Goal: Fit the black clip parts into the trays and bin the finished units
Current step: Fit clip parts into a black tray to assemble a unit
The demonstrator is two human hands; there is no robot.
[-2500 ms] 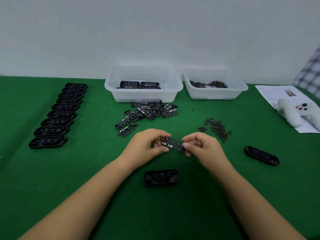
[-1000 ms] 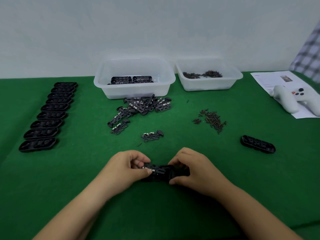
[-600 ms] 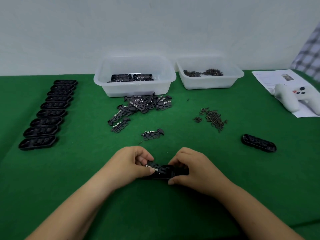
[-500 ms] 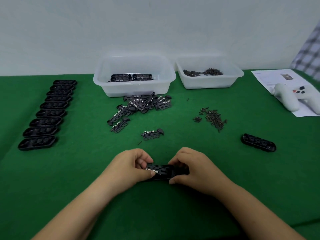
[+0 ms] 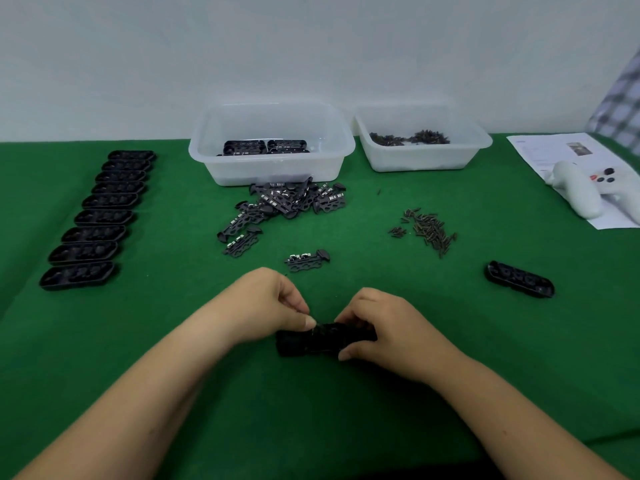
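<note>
A black tray (image 5: 311, 342) lies on the green cloth in front of me, with a black clip part lying in it. My left hand (image 5: 266, 303) pinches the clip part's left end with curled fingers. My right hand (image 5: 388, 327) grips the tray's right end, thumb on the near side. One loose clip part (image 5: 306, 261) lies just beyond my hands. A pile of clip parts (image 5: 287, 202) sits in front of the left bin (image 5: 273, 168), which holds several finished units (image 5: 265, 147).
A row of several empty black trays (image 5: 100, 216) runs along the left. Another tray (image 5: 519, 278) lies at the right. Small screws (image 5: 427, 230) are scattered mid-right, with more in the right bin (image 5: 422, 161). A white controller (image 5: 588, 188) rests on a paper sheet (image 5: 540, 150).
My hands brought the clip part down from mid-air onto the tray and have pressed it lower into the tray. One clip part now lies loose beyond my hands.
</note>
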